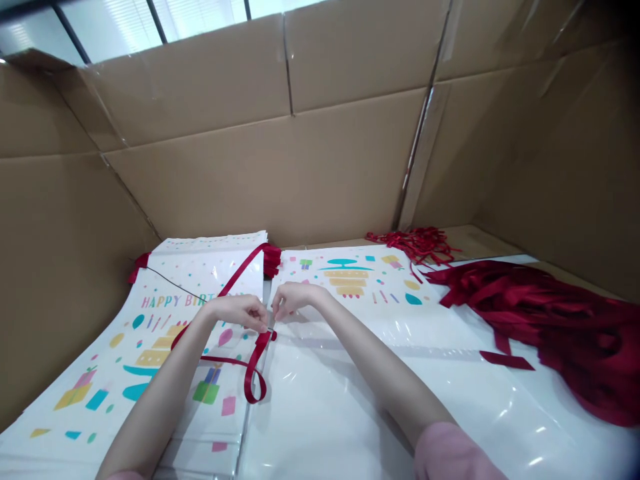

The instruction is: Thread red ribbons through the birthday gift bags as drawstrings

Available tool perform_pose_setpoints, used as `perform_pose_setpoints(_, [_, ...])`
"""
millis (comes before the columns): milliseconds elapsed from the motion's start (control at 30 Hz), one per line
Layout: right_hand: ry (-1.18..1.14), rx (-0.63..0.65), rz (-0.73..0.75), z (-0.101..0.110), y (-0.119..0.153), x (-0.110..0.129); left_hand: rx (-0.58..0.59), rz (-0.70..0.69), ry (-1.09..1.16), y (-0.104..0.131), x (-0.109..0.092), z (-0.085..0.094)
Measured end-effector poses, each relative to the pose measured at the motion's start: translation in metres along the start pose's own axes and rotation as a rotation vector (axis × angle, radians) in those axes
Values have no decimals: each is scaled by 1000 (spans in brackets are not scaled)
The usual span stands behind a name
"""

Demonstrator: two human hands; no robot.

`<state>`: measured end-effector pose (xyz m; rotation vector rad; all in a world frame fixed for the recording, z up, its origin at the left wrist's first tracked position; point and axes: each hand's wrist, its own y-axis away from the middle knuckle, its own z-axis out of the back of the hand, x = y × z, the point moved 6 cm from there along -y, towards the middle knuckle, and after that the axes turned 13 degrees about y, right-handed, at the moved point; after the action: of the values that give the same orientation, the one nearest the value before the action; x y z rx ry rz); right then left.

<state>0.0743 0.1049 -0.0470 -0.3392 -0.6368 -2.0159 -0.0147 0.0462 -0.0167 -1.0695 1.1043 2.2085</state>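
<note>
It'd be called a packing or craft workshop, tbh: the workspot's boxed in by tall cardboard walls (345,167), stacks of birthday-print sheets (113,360) are laid out, and loads of red ribbon (545,313) is heaped at the right. Past the cardboard, bright window panes (107,27) can maybe be made out.

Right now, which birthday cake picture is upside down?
The right cake picture: its blue stand is above the cake. The left cake picture, below the word HAPPY, has its stand underneath.

Ribbon end (265,338) at left hand (244,312) too small to tell; ribbon pile (560,327) cropped right.
</note>
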Motion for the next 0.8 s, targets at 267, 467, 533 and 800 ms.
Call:
perform_pose_setpoints(267, [115,78,38,-20,-15,5,-3,17,49,-5,16,1])
perform_pose_setpoints(467, [166,100,-1,-31,-21,0,-10,6,81,-11,22,-2])
perform_pose_setpoints(533, [151,108,0,-32,-21,-1,-12,0,59,-14,28,-2])
perform_pose_setpoints(800, [105,113,9,-34,-23,-3,-17,-41,63,-19,33,-1])
